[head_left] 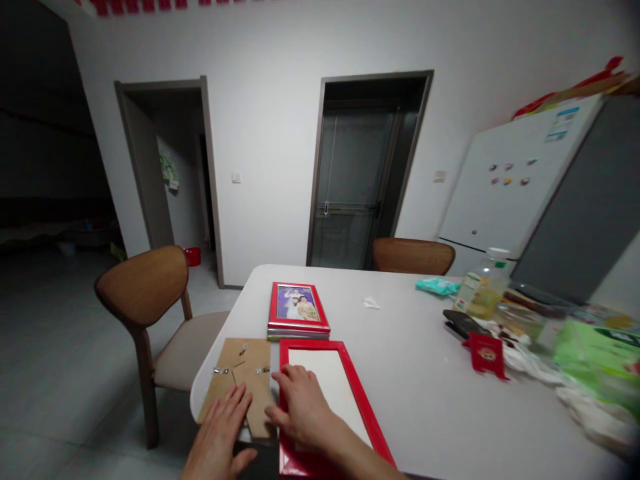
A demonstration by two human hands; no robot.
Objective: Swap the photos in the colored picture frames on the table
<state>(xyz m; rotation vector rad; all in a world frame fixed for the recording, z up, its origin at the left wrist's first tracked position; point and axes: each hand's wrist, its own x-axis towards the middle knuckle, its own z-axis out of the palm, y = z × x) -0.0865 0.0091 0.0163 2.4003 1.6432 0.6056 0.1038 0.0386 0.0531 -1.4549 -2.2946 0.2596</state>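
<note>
My left hand (pixel 220 427) lies with its fingers stretched over the lower left part of a brown picture-frame backing board (pixel 255 393), which has metal clips and a stand leg on it. My right hand (pixel 303 407) is above the left side of a red picture frame (pixel 357 390) with a white sheet inside. Its fingers are bent and apart, with thumb and forefinger pointing at the board's right edge; whether they touch it I cannot tell. Beyond both lies a small stack of frames, topped by a red frame with a photo (pixel 299 305) of people in it.
The white table (pixel 400 373) has a rounded far left corner. At its right stand a bottle of yellowish liquid (pixel 483 290), a black object (pixel 465 325), a red packet (pixel 487 355) and a green package (pixel 595 353). Wooden chairs (pixel 145 287) stand at the left and far side.
</note>
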